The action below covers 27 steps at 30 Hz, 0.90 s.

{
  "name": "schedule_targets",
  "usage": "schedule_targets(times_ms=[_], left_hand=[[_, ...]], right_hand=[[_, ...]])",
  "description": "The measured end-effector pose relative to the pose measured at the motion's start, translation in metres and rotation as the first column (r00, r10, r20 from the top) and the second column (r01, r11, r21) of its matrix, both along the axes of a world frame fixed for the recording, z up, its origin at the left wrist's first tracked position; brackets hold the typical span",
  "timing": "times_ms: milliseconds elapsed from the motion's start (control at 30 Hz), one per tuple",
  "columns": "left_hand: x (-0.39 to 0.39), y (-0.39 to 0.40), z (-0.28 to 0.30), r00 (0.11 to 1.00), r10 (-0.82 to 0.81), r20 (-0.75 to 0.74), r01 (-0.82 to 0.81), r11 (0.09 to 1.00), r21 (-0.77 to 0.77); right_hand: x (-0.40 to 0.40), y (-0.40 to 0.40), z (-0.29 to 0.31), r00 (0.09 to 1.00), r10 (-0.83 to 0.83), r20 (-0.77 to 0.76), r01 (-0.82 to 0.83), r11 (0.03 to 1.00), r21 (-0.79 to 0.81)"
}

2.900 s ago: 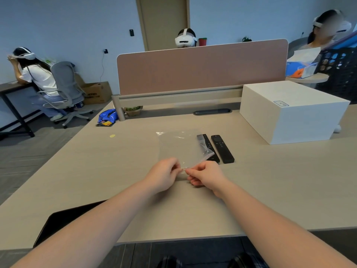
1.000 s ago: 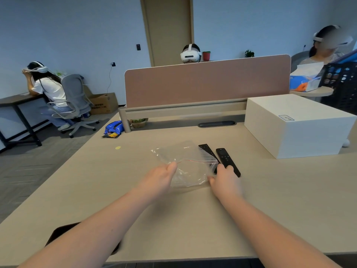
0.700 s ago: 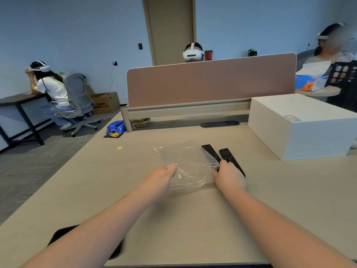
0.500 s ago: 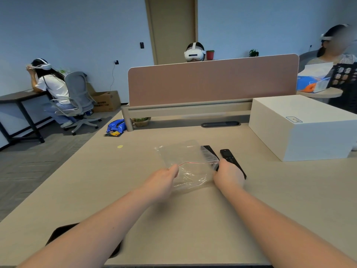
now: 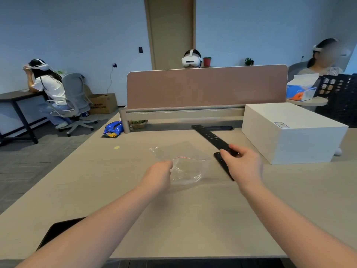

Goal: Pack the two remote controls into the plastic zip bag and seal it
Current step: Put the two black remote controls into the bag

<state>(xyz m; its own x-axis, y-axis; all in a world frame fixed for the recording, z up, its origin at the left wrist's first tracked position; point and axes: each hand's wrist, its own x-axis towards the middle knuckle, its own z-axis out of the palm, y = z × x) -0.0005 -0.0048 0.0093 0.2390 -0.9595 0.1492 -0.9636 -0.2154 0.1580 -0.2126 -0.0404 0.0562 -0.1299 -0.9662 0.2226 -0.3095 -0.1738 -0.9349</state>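
Observation:
A clear plastic zip bag [image 5: 185, 165] with a red seal line lies on the beige desk [image 5: 193, 213]. My left hand [image 5: 159, 175] pinches the bag's near left edge, and its mouth gapes open. My right hand [image 5: 243, 165] grips one black remote control [image 5: 211, 138] by its near end. That remote is lifted off the desk and points away to the upper left. The second black remote [image 5: 222, 164] lies flat on the desk just right of the bag, partly hidden under my right hand.
A large white box [image 5: 289, 132] stands on the desk to the right. A pink divider panel [image 5: 206, 86] closes the far edge. A blue packet [image 5: 114, 128] lies at the far left, and a dark tablet [image 5: 56, 231] at the near left edge. People sit beyond.
My right hand has closed on one remote and lifted it off the desk. My left hand still holds the bag's edge, with the bag's mouth open.

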Motion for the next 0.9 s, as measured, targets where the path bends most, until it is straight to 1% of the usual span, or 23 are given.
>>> schedule_targets(times_ms=[100,200,267,400,533,600,767,900], left_hand=[[-0.006,-0.002,0.008,0.996,0.062,-0.056,-0.064,0.998,-0.029],[-0.012,0.0,0.013,0.99,0.093,-0.11,-0.096,0.995,-0.022],[-0.014,0.002,0.013,0.986,0.104,-0.13,-0.108,0.994,-0.026],[-0.014,0.009,0.015,0.983,0.109,-0.15,-0.116,0.993,-0.037],[-0.014,0.013,0.011,0.995,-0.023,-0.094,0.019,0.999,-0.044],[-0.016,0.015,0.008,0.995,-0.076,-0.059,0.074,0.997,-0.038],[-0.014,0.016,0.003,0.99,-0.13,-0.05,0.128,0.991,-0.039],[-0.006,0.016,0.002,0.987,-0.151,-0.059,0.149,0.988,-0.029]], right_hand=[[-0.003,0.039,0.007,0.986,0.168,-0.012,-0.168,0.986,-0.012],[-0.01,0.059,-0.001,0.955,0.262,-0.137,-0.263,0.965,0.007],[-0.015,0.062,-0.007,0.945,0.272,-0.18,-0.273,0.962,0.014],[-0.019,0.058,-0.016,0.947,0.24,-0.212,-0.244,0.97,0.008],[0.002,0.051,-0.033,0.92,0.253,-0.299,-0.256,0.966,0.029],[0.02,0.041,-0.043,0.915,0.252,-0.316,-0.249,0.967,0.052],[0.067,0.01,-0.068,0.914,0.268,-0.304,-0.259,0.963,0.07],[0.093,-0.011,-0.074,0.865,0.308,-0.396,-0.297,0.951,0.091]])
